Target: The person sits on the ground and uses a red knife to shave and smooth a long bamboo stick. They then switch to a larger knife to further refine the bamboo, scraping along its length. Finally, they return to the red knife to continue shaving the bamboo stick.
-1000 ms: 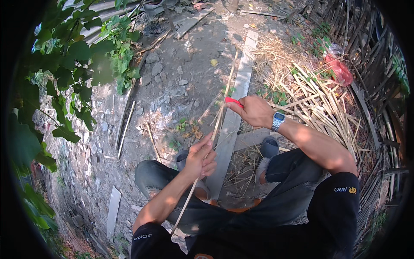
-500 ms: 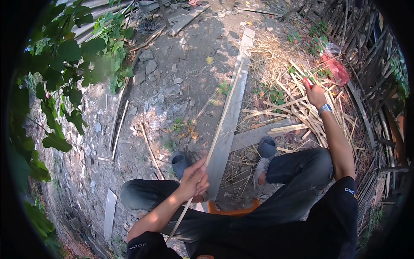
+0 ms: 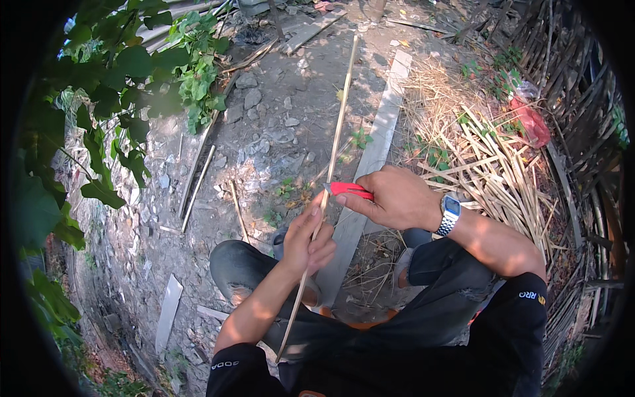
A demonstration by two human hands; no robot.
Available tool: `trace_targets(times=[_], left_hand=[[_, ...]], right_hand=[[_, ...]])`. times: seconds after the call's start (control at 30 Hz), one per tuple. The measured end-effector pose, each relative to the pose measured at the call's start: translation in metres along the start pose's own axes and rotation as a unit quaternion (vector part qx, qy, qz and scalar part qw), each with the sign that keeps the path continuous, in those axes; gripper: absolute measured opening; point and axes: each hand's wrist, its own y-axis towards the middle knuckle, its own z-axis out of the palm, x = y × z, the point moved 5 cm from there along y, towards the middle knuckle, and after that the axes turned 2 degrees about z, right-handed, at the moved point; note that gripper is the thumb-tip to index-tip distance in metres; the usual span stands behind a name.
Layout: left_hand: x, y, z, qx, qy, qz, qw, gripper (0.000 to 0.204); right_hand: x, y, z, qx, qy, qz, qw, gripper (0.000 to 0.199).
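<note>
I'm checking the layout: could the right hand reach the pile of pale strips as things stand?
Probably yes: the pile of pale strips lies just beyond the right hand, with nothing visible blocking the way, though that hand is holding a red tool.

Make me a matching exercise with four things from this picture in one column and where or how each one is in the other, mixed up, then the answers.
Things:
1. Watch
2. Red tool
3. Long strip
4. Plastic bag

Places and states:
A. Gripped in the left hand
B. On the ground beside the pile of pale sticks
C. Silver-coloured and strapped on
D. Held in the right hand

Pairs: 1-C, 2-D, 3-A, 4-B
</note>
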Motion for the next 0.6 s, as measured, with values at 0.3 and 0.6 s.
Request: trace_targets(times=[0.3, 0.6], left_hand=[[0.002, 0.003, -0.002, 0.058, -0.084, -0.016, 0.995, 0.048], [0.014, 0.000, -0.010, 0.001, -0.081, -0.051, 0.995, 0.047]], right_hand=[[-0.003, 0.002, 0.042, 0.054, -0.001, 0.021, 0.998, 0.067], [-0.047, 0.015, 0.049, -0.050, -0.041, 0.031, 0.997, 0.071]])
